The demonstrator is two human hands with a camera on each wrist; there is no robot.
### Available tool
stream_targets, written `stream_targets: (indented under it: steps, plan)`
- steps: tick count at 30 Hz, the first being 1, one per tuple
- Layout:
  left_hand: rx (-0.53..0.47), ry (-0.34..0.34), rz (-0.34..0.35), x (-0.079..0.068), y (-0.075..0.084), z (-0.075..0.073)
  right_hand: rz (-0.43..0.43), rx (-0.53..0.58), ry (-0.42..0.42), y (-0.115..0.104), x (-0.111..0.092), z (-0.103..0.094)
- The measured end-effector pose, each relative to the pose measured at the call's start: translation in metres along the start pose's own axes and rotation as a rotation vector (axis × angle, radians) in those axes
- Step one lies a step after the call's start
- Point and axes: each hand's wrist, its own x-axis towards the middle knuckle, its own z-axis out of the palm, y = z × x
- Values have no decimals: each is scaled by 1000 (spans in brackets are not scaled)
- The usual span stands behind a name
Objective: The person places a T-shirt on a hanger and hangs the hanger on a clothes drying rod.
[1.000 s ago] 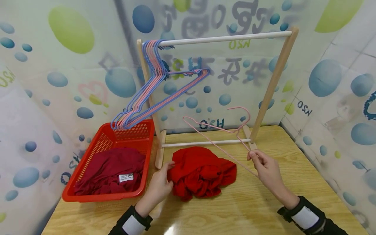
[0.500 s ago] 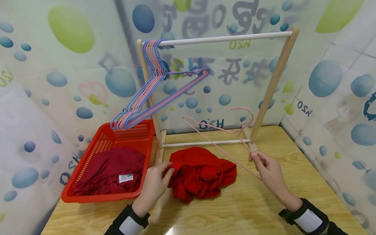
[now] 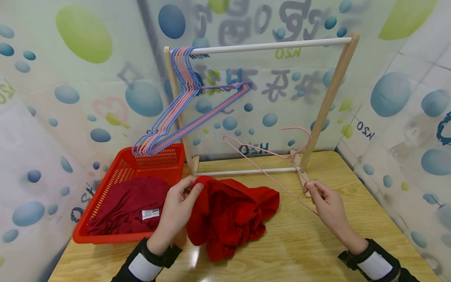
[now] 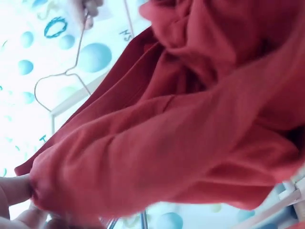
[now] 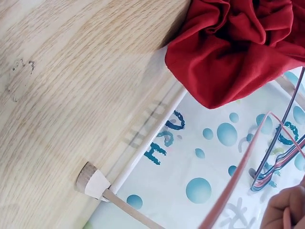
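A crumpled red garment (image 3: 232, 215) has its left part raised off the table, pinched at an upper edge between the thumb and fingers of my left hand (image 3: 177, 203). In the left wrist view the red fabric (image 4: 143, 143) stretches away from my fingertips (image 4: 16, 191). My right hand (image 3: 325, 203) grips one end of a pink wire hanger (image 3: 289, 157), which is held up to the right of the garment, its hook on top. The right wrist view shows the hanger's wire (image 5: 233, 181) passing close by, with part of my right hand (image 5: 286, 210) at the corner.
A red plastic basket (image 3: 79, 232) at the left holds a dark red garment (image 3: 130, 203) with a white label. Behind stands a wooden rack with a white rod (image 3: 275, 47); several blue and pink hangers (image 3: 186, 90) hang at its left end. A patterned sheet (image 3: 144, 98) covers the walls.
My left hand has taken hold of the red garment's edge and lifted it up and toward me. The right hand and the pink hanger have shifted slightly right, the hanger tilting a little.
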Motion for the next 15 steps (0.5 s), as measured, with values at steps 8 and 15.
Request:
stream_targets:
  steps: [8, 15]
  plan:
    - [12, -35, -89, 3, -12, 4, -2, 20, -17, -3, -2, -2]
    - [-36, -42, -121, 0, -20, 9, -58, 65, -20, -14, -2, -8]
